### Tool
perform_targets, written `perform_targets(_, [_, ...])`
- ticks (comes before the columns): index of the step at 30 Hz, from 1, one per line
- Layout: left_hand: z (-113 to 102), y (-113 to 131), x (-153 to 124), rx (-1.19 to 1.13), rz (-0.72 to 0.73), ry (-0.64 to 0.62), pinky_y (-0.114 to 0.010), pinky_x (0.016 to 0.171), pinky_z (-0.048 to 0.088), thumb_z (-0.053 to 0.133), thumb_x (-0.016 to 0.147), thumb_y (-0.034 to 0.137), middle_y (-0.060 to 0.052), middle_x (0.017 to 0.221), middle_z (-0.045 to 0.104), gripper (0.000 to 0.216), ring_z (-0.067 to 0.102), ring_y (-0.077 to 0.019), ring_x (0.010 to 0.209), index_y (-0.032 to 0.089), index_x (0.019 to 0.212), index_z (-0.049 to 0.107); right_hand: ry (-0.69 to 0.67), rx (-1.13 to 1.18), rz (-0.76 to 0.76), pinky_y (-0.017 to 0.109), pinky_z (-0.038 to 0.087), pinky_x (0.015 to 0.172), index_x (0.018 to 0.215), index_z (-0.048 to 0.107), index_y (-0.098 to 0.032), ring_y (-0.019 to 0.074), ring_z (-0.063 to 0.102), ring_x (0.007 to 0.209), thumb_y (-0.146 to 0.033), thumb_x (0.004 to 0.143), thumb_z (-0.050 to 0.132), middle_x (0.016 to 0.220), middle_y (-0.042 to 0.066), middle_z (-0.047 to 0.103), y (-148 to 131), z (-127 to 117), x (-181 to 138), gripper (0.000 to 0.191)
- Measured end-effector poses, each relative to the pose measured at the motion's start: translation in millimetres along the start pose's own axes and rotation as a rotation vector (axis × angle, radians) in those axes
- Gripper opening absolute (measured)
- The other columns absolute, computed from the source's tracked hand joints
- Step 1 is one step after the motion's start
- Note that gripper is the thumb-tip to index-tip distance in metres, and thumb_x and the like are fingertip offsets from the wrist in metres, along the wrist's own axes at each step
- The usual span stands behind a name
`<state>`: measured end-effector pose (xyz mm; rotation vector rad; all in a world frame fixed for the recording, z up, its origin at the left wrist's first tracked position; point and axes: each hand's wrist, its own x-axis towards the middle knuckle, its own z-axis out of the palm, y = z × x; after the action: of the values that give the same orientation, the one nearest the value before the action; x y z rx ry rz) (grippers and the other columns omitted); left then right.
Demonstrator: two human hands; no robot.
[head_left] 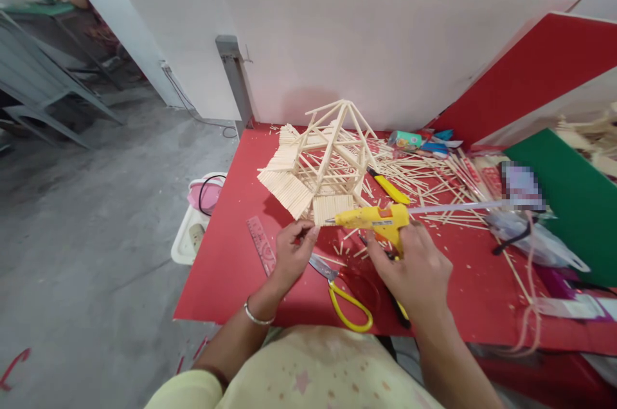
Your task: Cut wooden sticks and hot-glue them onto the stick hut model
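A yellow hot glue gun (373,218) is gripped in my right hand (418,267), its nozzle pointing left. A long clear glue stick (453,207) sticks out of its back. The nozzle is at the front edge of a small panel of thin wooden sticks (332,208), part of a house-like stick model (328,155) with an open roof frame. My left hand (294,251) is closed in a pinch at that panel's near left corner; whatever lies between its fingertips is too small to make out. Scissors (349,311) with yellow handles lie between my forearms.
A pink ruler (261,243) lies left of my left hand. Yellow-handled pliers (391,190) and many loose sticks (424,174) are behind the glue gun. A plastic bag (535,238) and a green board (573,203) stand right. White boards (366,49) rise behind the red table (216,287).
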<state>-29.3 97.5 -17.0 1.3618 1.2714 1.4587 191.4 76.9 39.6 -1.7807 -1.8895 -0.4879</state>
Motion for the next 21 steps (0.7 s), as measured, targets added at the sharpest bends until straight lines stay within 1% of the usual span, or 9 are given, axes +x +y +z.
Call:
perform_targets(2, [-0.5,0.6,0.3,-0.016,0.004,-0.001,-0.023,0.058,0.040,0.066,0.088,0.033,0.000,0.066,0.060,0.018,0.050,-0.0114,0.060,0.017,0.079,0.069,-0.017,0.020,0.104,0.028,0.031,0.055,0.079,0.051,-0.022,0.0161,0.051,0.065,-0.059,0.082,0.065,0.076,0.001,0.055,12.4,-3.9,-3.6,0.039])
perform_targets(4, [-1.1,1.9,0.5,-0.030,-0.002,-0.005,-0.023,0.058,0.040,0.068,0.087,0.034,-0.001,0.067,0.061,0.018,0.051,-0.0115,0.059,0.017,0.080,0.069,-0.046,0.061,0.183,0.028,0.030,0.055,0.074,0.043,-0.024,0.0154,0.047,0.062,-0.062,0.080,0.066,0.070,-0.002,0.048,22.8,-10.8,-4.9,0.044])
perform_targets(7, [-1.4,3.5,-0.1,-0.032,-0.023,-0.003,-0.023,0.058,0.040,0.069,0.086,0.035,0.000,0.064,0.059,0.019,0.050,-0.0113,0.058,0.017,0.079,0.069,-0.055,0.113,0.224,0.028,0.029,0.053,0.071,0.036,-0.026,0.0137,0.041,0.056,-0.065,0.081,0.063,0.066,-0.004,0.043,26.7,-23.6,-2.9,0.049])
perform_targets(9, [-1.3,3.9,-1.0,-0.020,-0.024,0.005,-0.023,0.058,0.040,0.067,0.088,0.035,0.000,0.063,0.058,0.020,0.049,-0.0112,0.057,0.017,0.078,0.069,-0.038,0.127,0.193,0.027,0.027,0.051,0.071,0.036,-0.025,0.0130,0.039,0.054,-0.066,0.084,0.059,0.065,-0.004,0.043,19.9,-29.9,-0.2,0.049])
perform_targets(12, [-1.3,3.3,-2.2,0.028,0.009,0.009,-0.024,0.060,0.041,0.064,0.091,0.033,0.000,0.065,0.059,0.020,0.051,-0.0118,0.060,0.016,0.081,0.069,-0.018,0.144,0.102,0.026,0.028,0.050,0.074,0.043,-0.024,0.0128,0.042,0.053,-0.062,0.088,0.056,0.065,-0.004,0.046,2.5,-30.4,2.9,0.043])
perform_targets(16, [-2.3,0.4,-2.4,0.081,0.078,0.015,-0.024,0.062,0.042,0.062,0.092,0.030,-0.001,0.069,0.062,0.018,0.054,-0.0125,0.063,0.016,0.084,0.070,0.006,0.099,0.006,0.025,0.030,0.053,0.086,0.053,-0.021,0.0150,0.052,0.063,-0.053,0.090,0.056,0.074,0.000,0.055,-14.5,-15.2,2.6,0.033])
perform_targets(19, [-2.9,-1.2,-2.4,0.098,0.108,0.028,-0.024,0.062,0.044,0.062,0.092,0.029,-0.002,0.071,0.065,0.017,0.055,-0.0127,0.063,0.016,0.087,0.071,-0.007,0.059,-0.027,0.027,0.029,0.054,0.094,0.056,-0.020,0.0156,0.055,0.067,-0.053,0.089,0.059,0.081,0.001,0.059,-17.7,-1.8,0.4,0.034])
perform_targets(21, [-2.9,-0.7,-2.3,0.110,0.116,0.030,-0.024,0.062,0.044,0.062,0.091,0.028,-0.002,0.071,0.065,0.016,0.056,-0.0129,0.063,0.016,0.087,0.071,-0.026,0.054,-0.008,0.027,0.030,0.055,0.093,0.055,-0.020,0.0158,0.055,0.068,-0.055,0.087,0.060,0.081,0.001,0.058,-16.9,3.9,-1.0,0.036])
